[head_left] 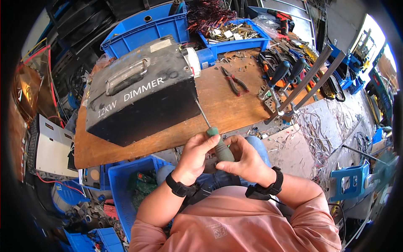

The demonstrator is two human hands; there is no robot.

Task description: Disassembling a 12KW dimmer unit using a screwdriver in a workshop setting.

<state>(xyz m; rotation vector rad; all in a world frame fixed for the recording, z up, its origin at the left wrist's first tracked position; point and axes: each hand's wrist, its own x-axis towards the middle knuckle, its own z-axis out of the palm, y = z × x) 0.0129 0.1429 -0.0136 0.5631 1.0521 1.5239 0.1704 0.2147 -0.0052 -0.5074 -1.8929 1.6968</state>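
Both my hands are on a screwdriver (223, 151) with a green handle and a long thin shaft that points up and away. My left hand (195, 150) pinches the collar of the handle. Around the butt end curl the fingers and thumb of my right hand (247, 159). At the lower right edge of a black metal box (145, 94), the screwdriver's tip meets the end face; the exact contact is too small to make out. The box has a metal handle and white lettering, and sits on a wooden workbench (222, 111).
Red-handled pliers (235, 82) lie right of the box. Many hand tools and a clamp-like metal frame (289, 101) crowd the bench's right end. Blue bins (147, 29), one with small metal parts (233, 33), stand behind. A blue crate (121, 197) is below; a blue stool (350, 182) stands right.
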